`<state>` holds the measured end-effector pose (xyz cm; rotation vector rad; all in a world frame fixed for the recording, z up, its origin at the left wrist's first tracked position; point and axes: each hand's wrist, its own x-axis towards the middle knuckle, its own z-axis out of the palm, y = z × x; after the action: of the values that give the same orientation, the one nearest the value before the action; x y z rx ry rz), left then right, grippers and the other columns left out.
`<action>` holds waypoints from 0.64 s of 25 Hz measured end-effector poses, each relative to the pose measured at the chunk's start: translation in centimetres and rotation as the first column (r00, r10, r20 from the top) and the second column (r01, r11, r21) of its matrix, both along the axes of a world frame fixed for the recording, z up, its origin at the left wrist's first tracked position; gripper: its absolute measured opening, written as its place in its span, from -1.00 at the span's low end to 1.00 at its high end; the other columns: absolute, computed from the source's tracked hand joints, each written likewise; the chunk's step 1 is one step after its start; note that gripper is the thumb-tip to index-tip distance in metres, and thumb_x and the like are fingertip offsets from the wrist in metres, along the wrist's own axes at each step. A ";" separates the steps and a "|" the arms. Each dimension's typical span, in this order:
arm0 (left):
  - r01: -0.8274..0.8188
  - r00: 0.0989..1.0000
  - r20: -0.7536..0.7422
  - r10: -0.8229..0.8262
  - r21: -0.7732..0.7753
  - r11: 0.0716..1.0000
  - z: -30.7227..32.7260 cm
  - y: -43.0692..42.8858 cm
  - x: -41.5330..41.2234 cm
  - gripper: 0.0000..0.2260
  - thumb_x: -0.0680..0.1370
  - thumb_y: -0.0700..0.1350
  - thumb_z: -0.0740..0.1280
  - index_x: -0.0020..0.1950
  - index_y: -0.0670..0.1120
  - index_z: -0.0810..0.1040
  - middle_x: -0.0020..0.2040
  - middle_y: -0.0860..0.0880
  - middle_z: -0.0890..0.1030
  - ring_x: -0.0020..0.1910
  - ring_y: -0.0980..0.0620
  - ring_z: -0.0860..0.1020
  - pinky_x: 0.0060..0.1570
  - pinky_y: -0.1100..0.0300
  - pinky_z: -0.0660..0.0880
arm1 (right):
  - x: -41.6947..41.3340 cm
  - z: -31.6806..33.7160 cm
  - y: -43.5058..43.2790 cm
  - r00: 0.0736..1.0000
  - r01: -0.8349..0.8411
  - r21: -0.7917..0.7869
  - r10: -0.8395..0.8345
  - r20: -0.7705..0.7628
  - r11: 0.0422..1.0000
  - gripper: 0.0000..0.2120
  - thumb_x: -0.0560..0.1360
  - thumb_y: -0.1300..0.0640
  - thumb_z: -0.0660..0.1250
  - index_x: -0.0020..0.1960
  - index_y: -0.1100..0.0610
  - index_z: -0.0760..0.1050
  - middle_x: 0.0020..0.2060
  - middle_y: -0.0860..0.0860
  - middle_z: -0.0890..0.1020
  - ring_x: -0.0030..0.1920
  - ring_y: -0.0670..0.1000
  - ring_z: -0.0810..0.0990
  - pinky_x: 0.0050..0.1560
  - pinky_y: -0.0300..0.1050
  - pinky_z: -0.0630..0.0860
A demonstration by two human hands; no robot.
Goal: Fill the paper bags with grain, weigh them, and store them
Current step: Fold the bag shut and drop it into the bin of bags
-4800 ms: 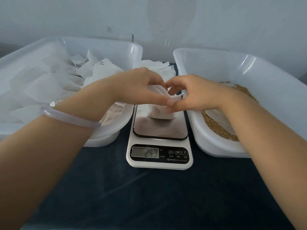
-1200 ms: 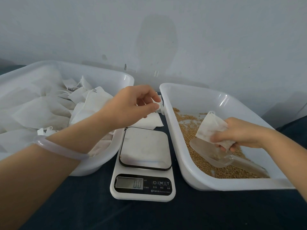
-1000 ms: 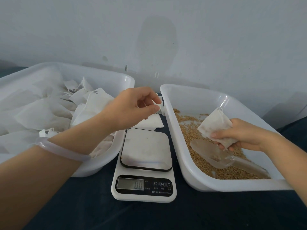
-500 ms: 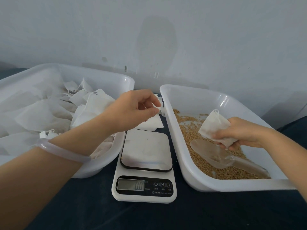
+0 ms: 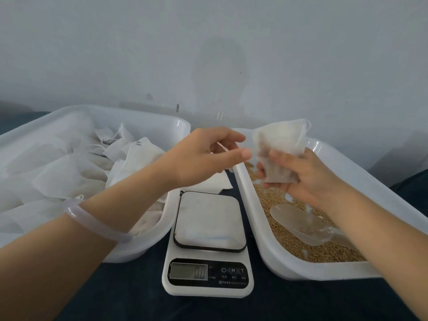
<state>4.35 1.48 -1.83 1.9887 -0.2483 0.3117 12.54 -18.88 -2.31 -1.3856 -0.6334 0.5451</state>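
Observation:
My right hand [image 5: 308,179] grips a small white paper bag [image 5: 278,144] and holds it up over the back left corner of the grain tub [image 5: 289,269]. Brown grain shows through the bag's lower part. Just left of the bag hovers my left hand [image 5: 203,156], thumb and curled fingers close together. A thin pale line shows between them; I cannot tell whether it is the bag's string. The white scale [image 5: 208,230] stands between the tubs with a bare platform and reads 0.0. A clear plastic scoop [image 5: 298,221] lies on the grain [image 5: 294,244].
A white tub [image 5: 139,249] on the left holds several white bags [image 5: 58,179]. Flat empty bags [image 5: 208,184] lie behind the scale. All of it stands on a dark cloth, with a pale wall close behind.
My right hand has lifted the bag up and to the left, away from the scoop and toward my left hand. The left hand has stayed in place. The scale's platform, which bore a bag earlier, is bare.

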 end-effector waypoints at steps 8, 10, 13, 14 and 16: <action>-0.138 0.976 0.173 0.133 0.014 0.990 1.3 1.4 -0.3 -0.80 0.51 -0.14 0.37 -0.30 0.07 0.63 -0.41 0.12 0.60 -0.44 0.21 0.49 -0.36 0.35 0.46 | -2.2 -1.1 4.3 0.978 -0.011 -0.155 0.043 0.205 0.988 -0.69 0.29 -0.07 0.44 -0.04 0.07 0.62 -0.16 0.10 0.70 -0.12 0.10 0.69 -0.22 -0.06 0.61; -0.152 0.981 0.136 0.139 0.092 0.984 0.9 1.8 -0.4 -0.82 0.49 -0.11 0.38 -0.31 0.06 0.63 -0.41 0.08 0.59 -0.41 0.16 0.50 -0.31 0.22 0.47 | -2.2 -1.2 4.1 0.904 0.069 -0.317 0.075 0.420 0.946 -0.68 0.33 -0.16 0.38 -0.08 0.05 0.63 -0.16 0.05 0.70 -0.12 0.08 0.67 -0.14 -0.05 0.59; -0.175 0.984 0.078 0.162 0.196 0.965 -0.3 1.8 -0.2 -0.84 0.46 -0.07 0.40 -0.31 0.10 0.61 -0.32 0.13 0.62 -0.36 0.25 0.50 -0.29 0.32 0.45 | -1.8 -1.3 4.0 0.812 0.164 -0.431 0.127 0.570 0.888 -0.75 0.48 -0.04 0.35 -0.18 0.13 0.61 -0.35 0.07 0.62 -0.36 0.08 0.53 -0.27 -0.17 0.40; -0.190 0.981 0.070 0.179 0.223 0.956 -0.7 1.7 -0.2 -0.84 0.45 -0.05 0.41 -0.33 0.13 0.60 -0.29 0.15 0.62 -0.35 0.28 0.51 -0.30 0.40 0.41 | -1.6 -1.3 4.1 0.790 0.195 -0.463 0.142 0.597 0.864 -0.74 0.50 -0.03 0.34 -0.19 0.16 0.60 -0.37 0.07 0.59 -0.38 0.06 0.49 -0.28 -0.18 0.36; -0.217 0.976 0.053 0.211 0.272 0.938 -1.6 1.8 -0.1 -0.84 0.42 0.02 0.44 -0.37 0.15 0.58 -0.29 0.19 0.62 -0.37 0.27 0.53 -0.34 0.42 0.41 | -1.5 -1.2 4.4 0.749 0.246 -0.527 0.185 0.636 0.813 -0.71 0.50 -0.03 0.34 -0.32 0.11 0.54 -0.48 -0.12 0.48 -0.45 -0.17 0.40 -0.35 -0.33 0.26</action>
<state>4.28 3.27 -3.38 2.2958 -0.0914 0.4604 11.07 -14.49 -3.47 -2.2268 -1.0741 0.1856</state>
